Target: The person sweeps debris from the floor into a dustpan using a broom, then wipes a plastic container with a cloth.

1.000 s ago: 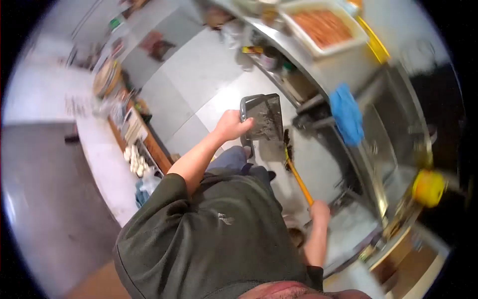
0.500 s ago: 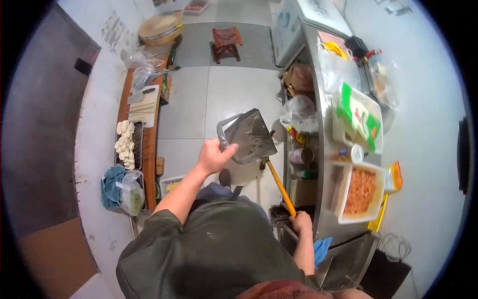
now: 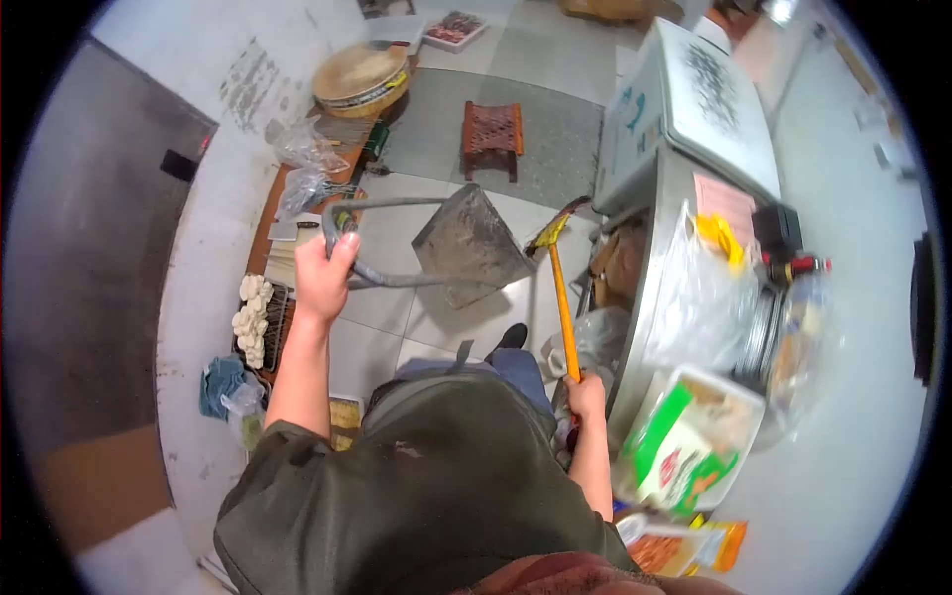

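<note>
While the metal desk (image 3: 643,297) runs along the right of my right hand (image 3: 586,395), the grey dustpan (image 3: 471,248) is rightward of my left hand (image 3: 322,282), which grips its handle (image 3: 392,202); my right hand clasps the orange-handled broom (image 3: 563,312), its head (image 3: 550,234) ahead of that hand.

left hand (image 3: 325,278) clenched, raised forward | right hand (image 3: 585,395) clenched (lower in view) | forearms (image 3: 303,382) bare

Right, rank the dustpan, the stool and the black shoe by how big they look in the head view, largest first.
1. Dustpan, counting its pan and handle
2. Stool
3. Black shoe, judging only the part that shows
</note>
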The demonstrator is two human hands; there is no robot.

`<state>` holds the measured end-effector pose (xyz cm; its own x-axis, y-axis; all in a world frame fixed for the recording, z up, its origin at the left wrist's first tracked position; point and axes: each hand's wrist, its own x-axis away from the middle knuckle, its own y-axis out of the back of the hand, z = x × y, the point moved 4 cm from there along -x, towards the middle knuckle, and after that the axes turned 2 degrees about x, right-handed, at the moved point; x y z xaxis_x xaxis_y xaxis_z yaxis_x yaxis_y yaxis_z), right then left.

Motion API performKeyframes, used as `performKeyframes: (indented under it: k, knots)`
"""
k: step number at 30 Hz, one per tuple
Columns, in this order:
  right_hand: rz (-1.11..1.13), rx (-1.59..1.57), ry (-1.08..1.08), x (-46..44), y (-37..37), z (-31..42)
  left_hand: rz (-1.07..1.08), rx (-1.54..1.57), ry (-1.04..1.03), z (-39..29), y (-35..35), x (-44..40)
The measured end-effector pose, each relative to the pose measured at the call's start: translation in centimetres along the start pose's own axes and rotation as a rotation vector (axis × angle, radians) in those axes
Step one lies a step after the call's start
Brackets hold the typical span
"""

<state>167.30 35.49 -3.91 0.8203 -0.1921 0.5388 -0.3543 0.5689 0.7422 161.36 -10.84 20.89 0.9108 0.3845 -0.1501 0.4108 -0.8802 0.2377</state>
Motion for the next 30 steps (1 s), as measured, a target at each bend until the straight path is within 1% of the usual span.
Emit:
performKeyframes:
  k: [2,3,5,6,8,9,11,12,13,15,17,20,21,24,26,28,30]
  knots:
    - [0.067,-0.068,0.053,-6.5,4.0,4.2,-0.056,-0.148,-0.107,-3.3,-2.4,-4.7]
    - [0.113,-0.086,0.077,-9.4,5.8,6.2,-0.091,-0.164,-0.132,-4.8,-3.7,-6.7]
    - [0.232,-0.357,-0.011,-13.9,10.0,12.2,-0.174,-0.080,-0.135,-5.8,-6.8,-9.8]
    - [0.276,-0.419,0.009,-16.8,11.4,14.8,-0.215,-0.038,-0.140,-6.3,-8.4,-11.3]
    - [0.335,-0.529,-0.006,-24.4,13.2,18.2,-0.312,-0.031,-0.156,-6.0,-10.7,-15.1]
    - [0.356,-0.588,-0.017,-28.3,14.3,20.0,-0.338,-0.040,-0.150,-4.7,-11.9,-17.6]
    - [0.351,-0.609,-0.003,-35.7,17.0,23.3,-0.389,-0.095,-0.122,-2.3,-14.4,-23.0]
    - [0.350,-0.644,-0.003,-37.7,18.4,24.3,-0.405,-0.143,-0.099,-1.6,-15.5,-24.5]
    - [0.345,-0.678,-0.006,-40.4,19.5,26.5,-0.427,-0.149,-0.094,-0.8,-16.6,-27.7]
    - [0.341,-0.640,-0.034,-44.9,22.0,29.9,-0.470,-0.162,-0.082,0.9,-18.8,-34.2]
    - [0.327,-0.539,-0.021,-49.8,25.5,32.1,-0.466,-0.083,0.022,2.0,-21.9,-41.1]
    - [0.317,-0.510,-0.046,-55.8,31.6,34.6,-0.429,-0.151,-0.001,1.3,-27.2,-50.1]
    - [0.324,-0.503,-0.059,-57.4,33.8,36.8,-0.419,-0.158,-0.026,1.3,-28.7,-53.7]
    - [0.290,-0.501,-0.043,-63.9,37.2,39.4,-0.413,-0.250,-0.115,4.2,-31.6,-62.5]
    - [0.270,-0.497,-0.036,-68.5,38.9,41.4,-0.439,-0.233,-0.078,4.9,-34.2,-67.6]
    - [0.318,-0.511,-0.040,-73.9,40.2,43.5,-0.480,-0.205,-0.067,5.6,-36.6,-73.3]
    - [0.341,-0.524,-0.042,-79.4,41.7,47.4,-0.531,-0.212,-0.055,6.6,-39.1,-79.4]
